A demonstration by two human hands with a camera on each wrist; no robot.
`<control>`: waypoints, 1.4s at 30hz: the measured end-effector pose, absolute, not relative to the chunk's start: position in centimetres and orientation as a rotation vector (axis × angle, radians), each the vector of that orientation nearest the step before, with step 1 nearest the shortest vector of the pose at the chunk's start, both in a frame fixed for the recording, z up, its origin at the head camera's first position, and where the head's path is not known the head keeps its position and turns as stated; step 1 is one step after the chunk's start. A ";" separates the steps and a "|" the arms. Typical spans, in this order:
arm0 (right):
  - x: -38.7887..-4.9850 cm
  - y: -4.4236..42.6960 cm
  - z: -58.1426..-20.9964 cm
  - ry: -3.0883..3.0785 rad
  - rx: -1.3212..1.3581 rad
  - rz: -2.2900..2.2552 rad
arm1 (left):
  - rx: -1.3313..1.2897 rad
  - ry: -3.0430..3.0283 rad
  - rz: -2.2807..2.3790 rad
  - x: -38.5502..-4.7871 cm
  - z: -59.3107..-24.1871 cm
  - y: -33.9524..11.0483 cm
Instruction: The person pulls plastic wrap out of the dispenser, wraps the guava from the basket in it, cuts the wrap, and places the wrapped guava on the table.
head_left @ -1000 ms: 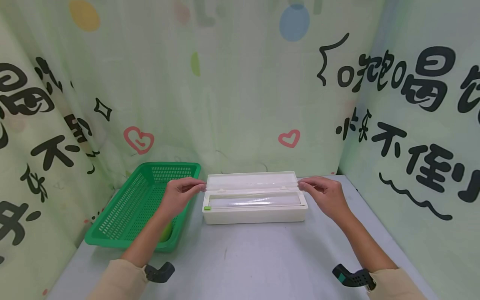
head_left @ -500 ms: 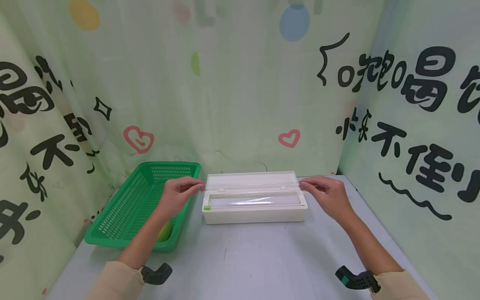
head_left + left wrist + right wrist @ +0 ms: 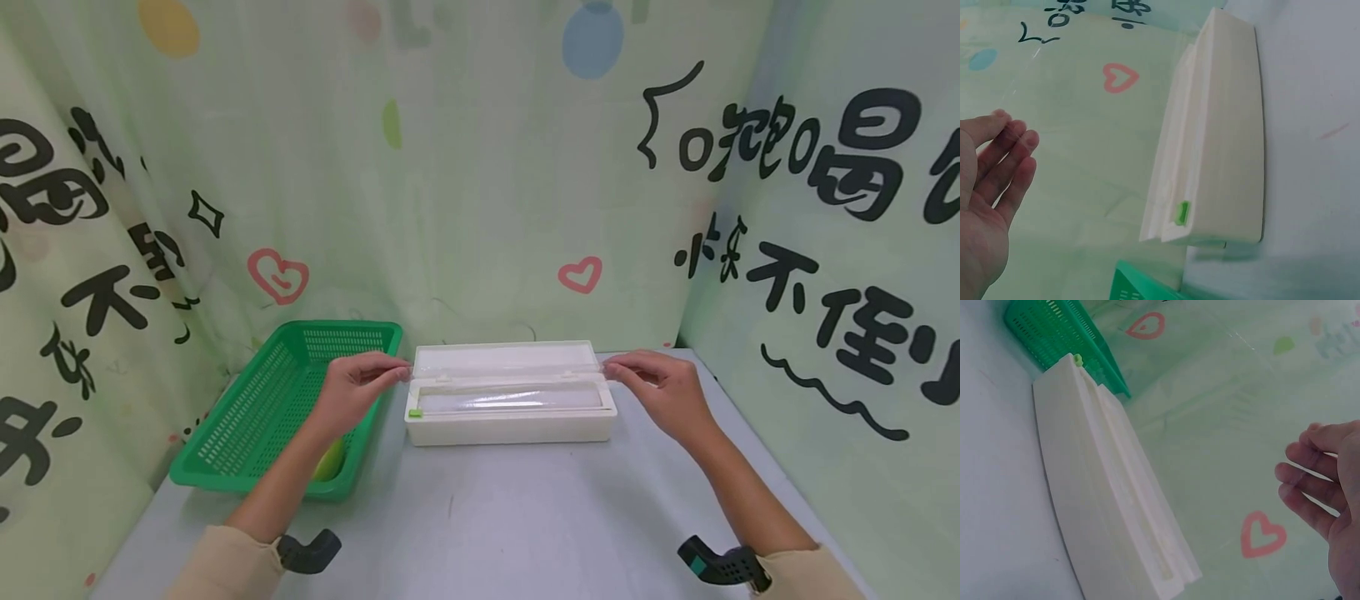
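Head view: pale tabletop (image 3: 517, 517), printed curtains (image 3: 480, 208), both hands' fingers (image 3: 388, 364) (image 3: 626, 361) pinched on film (image 3: 517, 372)

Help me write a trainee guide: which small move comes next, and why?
Perhaps draw out a little more clear film, evenly: the left hand and right hand pinch it at either side, roughly level, above the white box.

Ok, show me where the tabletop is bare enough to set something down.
The widest bare patch of table lies in front of the white box, between the left forearm and right forearm. A smaller one lies between the box's right end and the table's right edge, with the right grip above it. Crowded: the narrow gap from box to green basket.
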State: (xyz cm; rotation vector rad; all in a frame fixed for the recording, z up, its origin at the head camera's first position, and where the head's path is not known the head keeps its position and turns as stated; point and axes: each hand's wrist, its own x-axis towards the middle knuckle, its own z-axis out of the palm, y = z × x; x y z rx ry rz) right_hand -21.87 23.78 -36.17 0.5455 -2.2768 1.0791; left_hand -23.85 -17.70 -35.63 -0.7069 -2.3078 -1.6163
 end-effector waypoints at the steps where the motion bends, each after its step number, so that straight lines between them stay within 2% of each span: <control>1: -21.9 23.8 -36.2 -2.278 0.544 1.080 | -0.709 -2.310 -1.610 -23.9 -35.6 -17.7; 42: -20.2 23.8 -34.0 -2.163 0.684 1.038 | -0.812 -2.219 -1.385 -21.7 -33.2 -18.2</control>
